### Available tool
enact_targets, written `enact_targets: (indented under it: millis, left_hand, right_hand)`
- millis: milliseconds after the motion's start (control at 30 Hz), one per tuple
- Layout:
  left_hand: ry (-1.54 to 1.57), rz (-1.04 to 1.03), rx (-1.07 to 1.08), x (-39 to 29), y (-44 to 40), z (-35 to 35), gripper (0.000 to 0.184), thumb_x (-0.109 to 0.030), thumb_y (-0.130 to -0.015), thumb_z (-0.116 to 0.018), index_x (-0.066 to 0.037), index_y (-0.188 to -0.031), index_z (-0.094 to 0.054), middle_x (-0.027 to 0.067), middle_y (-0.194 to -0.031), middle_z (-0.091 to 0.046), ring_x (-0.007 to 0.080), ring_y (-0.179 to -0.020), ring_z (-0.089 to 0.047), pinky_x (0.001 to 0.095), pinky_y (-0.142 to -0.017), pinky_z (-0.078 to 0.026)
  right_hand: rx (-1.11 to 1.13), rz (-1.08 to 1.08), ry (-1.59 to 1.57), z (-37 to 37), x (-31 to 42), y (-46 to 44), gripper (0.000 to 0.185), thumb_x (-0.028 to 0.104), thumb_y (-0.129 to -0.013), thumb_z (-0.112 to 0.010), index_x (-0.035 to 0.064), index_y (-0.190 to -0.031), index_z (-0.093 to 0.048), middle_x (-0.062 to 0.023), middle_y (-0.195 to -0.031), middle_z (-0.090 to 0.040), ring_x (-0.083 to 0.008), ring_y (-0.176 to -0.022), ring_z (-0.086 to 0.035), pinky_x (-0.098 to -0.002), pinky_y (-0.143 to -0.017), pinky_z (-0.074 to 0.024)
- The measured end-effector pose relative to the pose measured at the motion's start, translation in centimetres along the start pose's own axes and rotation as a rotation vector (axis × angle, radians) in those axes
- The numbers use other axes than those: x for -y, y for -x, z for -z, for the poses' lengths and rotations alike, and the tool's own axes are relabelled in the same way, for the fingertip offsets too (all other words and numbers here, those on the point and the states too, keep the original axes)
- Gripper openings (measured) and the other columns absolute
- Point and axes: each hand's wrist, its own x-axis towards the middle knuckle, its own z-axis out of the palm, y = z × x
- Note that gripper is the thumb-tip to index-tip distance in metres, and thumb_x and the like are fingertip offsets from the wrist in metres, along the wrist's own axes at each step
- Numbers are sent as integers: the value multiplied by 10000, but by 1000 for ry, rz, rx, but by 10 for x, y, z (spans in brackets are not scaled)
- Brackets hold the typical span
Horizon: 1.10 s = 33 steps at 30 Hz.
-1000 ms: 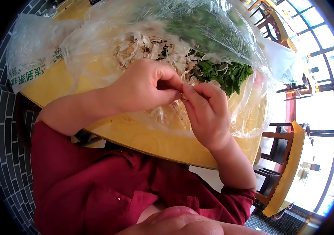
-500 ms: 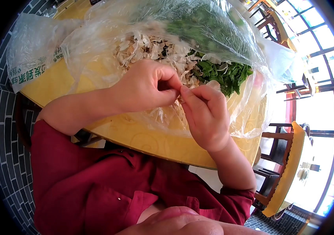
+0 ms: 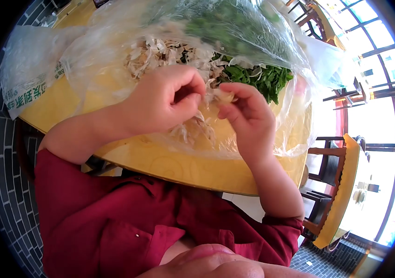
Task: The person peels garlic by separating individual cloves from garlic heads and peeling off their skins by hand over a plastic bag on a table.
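Observation:
In the head view, my right hand [image 3: 253, 118] holds a pale garlic clove [image 3: 225, 97] between thumb and fingertips. My left hand [image 3: 162, 99] is closed beside it, thumb against curled forefinger. What its fingertips hold, if anything, I cannot make out. Just beyond both hands lies a heap of dry, papery garlic skins [image 3: 153, 58] on clear plastic. A few more loose skins [image 3: 192, 131] lie below my left hand. Dark green leaves [image 3: 258, 78] spread to the right of the heap, partly under a clear plastic bag [image 3: 248, 34].
The yellow table [image 3: 160, 162] curves along my front. A white bag with green print [image 3: 25, 92] hangs over its left edge. Another pale bag [image 3: 325, 62] sits at the right. Chairs [image 3: 322, 194] and a second yellow-covered table [image 3: 343, 190] stand farther right, near windows.
My hands have come apart: the left moved a little left and the right lifted its fingers, so the garlic clove now shows in the right hand. The view shifted slightly.

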Motion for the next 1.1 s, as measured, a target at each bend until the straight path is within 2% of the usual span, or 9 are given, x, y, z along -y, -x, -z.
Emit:
enact_targets:
  millis: [33,100,233,333,433,500,833,1100]
  left_hand:
    - [57,65,6,-2,0,2,40,-20,-810,-576,-24,-849,-585,19,-775,-545,72,-638,-490,210,-552,-394]
    - [16,-19,-11,2,-1,4,32,-24,-828,-569,-20,-857,-582,10,-789,-534,66,-633,-470,206,-556,-390]
    - [-116,-216,-64,6,-5,8,36,-27,-840,-597,-19,-873,-585,1,-802,-537,55,-640,-473,204,-558,-396]
    - [1,-174,-91,9,-7,6,101,-29,-816,-652,-16,-906,-606,13,-804,-550,62,-657,-513,208,-561,-415]
    - [9,-138,-44,11,-8,3,160,-12,-770,-693,-23,-919,-637,35,-793,-590,80,-660,-554,219,-558,-435]
    - [-91,-202,-15,10,-7,2,163,-6,-755,-702,-32,-909,-653,46,-783,-612,91,-651,-564,226,-554,-440]
    - [-209,-229,-10,8,-4,2,167,-18,-715,-707,-73,-869,-673,13,-733,-637,89,-552,-538,226,-494,-420]
    - [-212,-268,18,11,-5,1,142,43,-701,-636,-46,-811,-625,40,-750,-621,111,-579,-556,235,-492,-429]
  right_hand:
    - [-9,-66,-88,2,3,-1,256,-2,-829,-634,12,-1082,-595,-52,-911,-585,-113,-775,-585,-236,-691,-506]
    - [7,-155,-181,3,9,-2,251,4,-892,-563,-18,-1142,-553,-36,-887,-587,-94,-801,-585,-224,-729,-491]
    - [38,-184,-143,2,4,-2,294,-5,-871,-589,-18,-1160,-538,-52,-925,-587,-108,-822,-595,-229,-749,-501]
    - [49,-160,-148,-1,-2,0,367,-34,-838,-618,-21,-1181,-489,-70,-948,-586,-121,-847,-602,-237,-772,-512]
    - [30,-124,-247,-6,-4,2,435,-62,-803,-643,-18,-1187,-441,-96,-966,-592,-138,-882,-609,-248,-783,-522]
    - [57,-101,-230,-7,-5,2,466,-72,-788,-654,-15,-1186,-416,-114,-970,-599,-149,-906,-612,-255,-784,-526]
    - [22,78,103,-9,-12,6,429,-14,-755,-710,-6,-1120,-484,-107,-941,-616,-160,-867,-650,-264,-719,-552]
    - [36,143,188,-11,-13,6,416,9,-733,-732,12,-1086,-512,-88,-902,-616,-163,-839,-650,-267,-699,-551]
